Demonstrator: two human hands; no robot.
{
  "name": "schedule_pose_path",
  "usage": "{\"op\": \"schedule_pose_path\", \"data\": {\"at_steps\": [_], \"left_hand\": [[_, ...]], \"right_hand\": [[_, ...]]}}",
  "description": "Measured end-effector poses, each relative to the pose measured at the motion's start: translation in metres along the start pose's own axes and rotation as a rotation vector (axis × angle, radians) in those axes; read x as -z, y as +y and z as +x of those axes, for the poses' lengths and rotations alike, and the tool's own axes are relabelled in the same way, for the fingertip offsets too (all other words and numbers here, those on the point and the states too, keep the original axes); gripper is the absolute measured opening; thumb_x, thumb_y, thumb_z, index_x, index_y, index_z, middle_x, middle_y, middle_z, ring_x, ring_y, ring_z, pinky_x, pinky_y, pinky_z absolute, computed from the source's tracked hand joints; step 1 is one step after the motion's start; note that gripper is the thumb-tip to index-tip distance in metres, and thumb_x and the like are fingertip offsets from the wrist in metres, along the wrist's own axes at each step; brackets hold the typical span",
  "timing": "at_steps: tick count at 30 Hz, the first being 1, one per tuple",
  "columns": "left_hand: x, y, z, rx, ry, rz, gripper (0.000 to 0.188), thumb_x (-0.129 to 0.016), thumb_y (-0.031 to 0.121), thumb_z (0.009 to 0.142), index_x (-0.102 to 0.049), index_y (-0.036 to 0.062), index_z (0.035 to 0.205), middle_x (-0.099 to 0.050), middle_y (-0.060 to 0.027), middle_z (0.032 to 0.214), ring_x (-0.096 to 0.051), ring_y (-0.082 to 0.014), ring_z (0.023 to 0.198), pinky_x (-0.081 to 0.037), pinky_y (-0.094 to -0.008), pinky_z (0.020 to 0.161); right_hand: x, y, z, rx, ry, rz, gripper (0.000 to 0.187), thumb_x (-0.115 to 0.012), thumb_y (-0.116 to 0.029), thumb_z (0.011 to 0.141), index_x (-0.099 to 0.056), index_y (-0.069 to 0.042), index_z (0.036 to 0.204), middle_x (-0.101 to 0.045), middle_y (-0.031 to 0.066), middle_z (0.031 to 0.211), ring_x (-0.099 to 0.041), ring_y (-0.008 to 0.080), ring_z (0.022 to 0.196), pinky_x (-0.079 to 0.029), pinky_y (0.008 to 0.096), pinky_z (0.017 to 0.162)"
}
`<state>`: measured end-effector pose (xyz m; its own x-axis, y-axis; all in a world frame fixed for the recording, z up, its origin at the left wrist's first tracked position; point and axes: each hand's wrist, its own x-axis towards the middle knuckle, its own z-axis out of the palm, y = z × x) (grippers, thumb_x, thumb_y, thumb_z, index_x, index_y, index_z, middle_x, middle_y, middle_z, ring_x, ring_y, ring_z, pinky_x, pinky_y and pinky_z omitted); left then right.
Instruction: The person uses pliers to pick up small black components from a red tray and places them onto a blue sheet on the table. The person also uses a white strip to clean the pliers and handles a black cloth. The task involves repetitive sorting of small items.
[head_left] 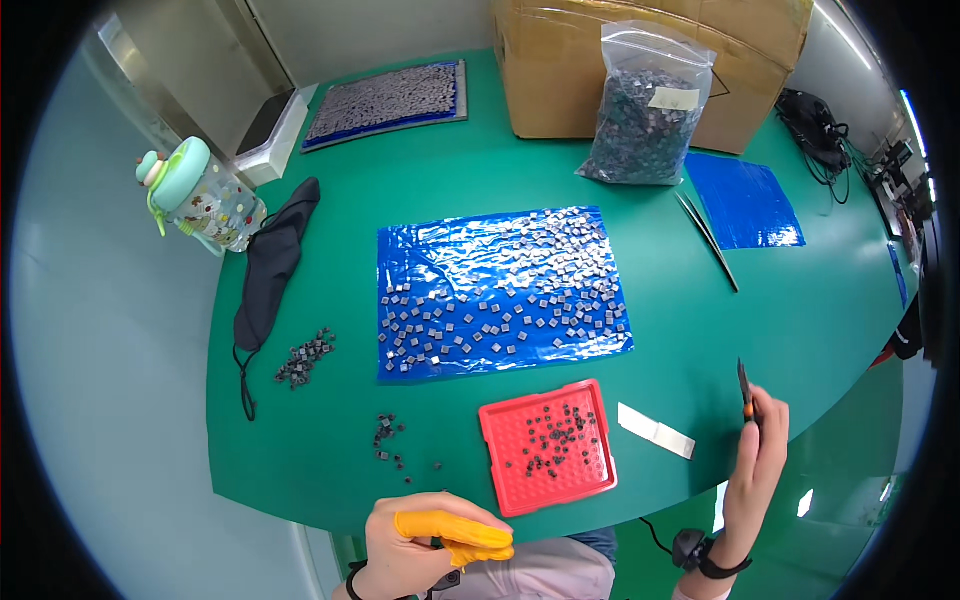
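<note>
At the bottom centre is my left hand [415, 540], with yellow finger covers on some fingers. Its fingertips are pressed together, and whatever they may hold is too small or hidden to make out. My right hand [764, 445] grips a slim, dark pointed tool [743, 380] with an orange part, its tip upward. Between my hands lies a red tray [499, 465] holding many small dark pieces [560, 438]. Beyond it, a blue film sheet [430, 262] carries many small square metallic pieces [575, 250]. Loose dark pieces [384, 432] lie beyond my left hand.
White paper strips [655, 430] lie right of the tray. Tweezers [708, 240] and another blue sheet [745, 200] are farther right. A zip bag of pieces [640, 130] leans against a cardboard box [550, 80]. At left are a bottle [215, 200], a black mask [272, 262] and a pile [303, 360].
</note>
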<state>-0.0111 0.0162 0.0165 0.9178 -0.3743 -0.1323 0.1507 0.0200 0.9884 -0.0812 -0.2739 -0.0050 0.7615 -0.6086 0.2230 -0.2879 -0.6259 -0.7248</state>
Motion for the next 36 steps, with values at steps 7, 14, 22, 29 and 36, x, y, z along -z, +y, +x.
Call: {"op": "schedule_pose_path", "data": {"at_steps": [7, 14, 22, 29, 36], "left_hand": [[-0.004, -0.015, -0.006, 0.026, -0.018, -0.251, 0.03, -0.075, -0.013, 0.067, -0.064, -0.0091, 0.094, -0.066, -0.016, 0.083, -0.066, -0.0214, 0.075, -0.057, -0.0308, 0.066], [-0.008, -0.023, -0.01, 0.066, 0.0, -0.307, 0.036, -0.074, -0.013, 0.068, -0.061, -0.0096, 0.101, -0.066, -0.0186, 0.087, -0.066, -0.0226, 0.078, -0.058, -0.0323, 0.067], [-0.012, -0.034, -0.01, -0.067, 0.053, -0.277, 0.038, -0.073, -0.015, 0.067, -0.059, -0.0105, 0.102, -0.065, -0.0193, 0.09, -0.067, -0.0244, 0.079, -0.059, -0.0328, 0.068], [-0.01, -0.033, -0.012, -0.07, 0.039, -0.309, 0.034, -0.071, -0.014, 0.07, -0.059, -0.0122, 0.102, -0.064, -0.0204, 0.091, -0.067, -0.026, 0.081, -0.059, -0.0344, 0.07], [-0.011, -0.024, -0.008, 0.004, -0.02, -0.221, 0.026, -0.067, -0.019, 0.071, -0.061, -0.0117, 0.095, -0.068, -0.0169, 0.089, -0.068, -0.025, 0.085, -0.059, -0.0331, 0.074]], "right_hand": [[-0.012, -0.043, -0.032, 0.544, -0.479, 0.176, 0.042, -0.073, -0.02, 0.073, -0.063, -0.008, 0.111, -0.051, 0.0117, 0.103, -0.051, 0.0276, 0.092, -0.044, 0.0383, 0.077], [-0.035, -0.046, -0.044, 0.535, -0.46, 0.266, 0.044, -0.076, -0.022, 0.068, -0.066, -0.009, 0.108, -0.051, 0.0133, 0.104, -0.051, 0.0308, 0.093, -0.043, 0.0416, 0.08], [-0.044, -0.036, -0.052, 0.482, -0.461, 0.233, 0.044, -0.077, -0.03, 0.062, -0.066, -0.011, 0.1, -0.05, 0.0088, 0.098, -0.048, 0.0246, 0.087, -0.04, 0.0363, 0.074], [-0.045, -0.034, -0.055, 0.489, -0.442, 0.234, 0.044, -0.078, -0.029, 0.061, -0.066, -0.011, 0.099, -0.05, 0.0093, 0.098, -0.049, 0.0244, 0.086, -0.04, 0.0363, 0.074], [-0.046, -0.036, -0.056, 0.468, -0.457, 0.263, 0.044, -0.077, -0.029, 0.06, -0.066, -0.011, 0.099, -0.051, 0.0091, 0.097, -0.049, 0.0244, 0.085, -0.041, 0.036, 0.073]]}}
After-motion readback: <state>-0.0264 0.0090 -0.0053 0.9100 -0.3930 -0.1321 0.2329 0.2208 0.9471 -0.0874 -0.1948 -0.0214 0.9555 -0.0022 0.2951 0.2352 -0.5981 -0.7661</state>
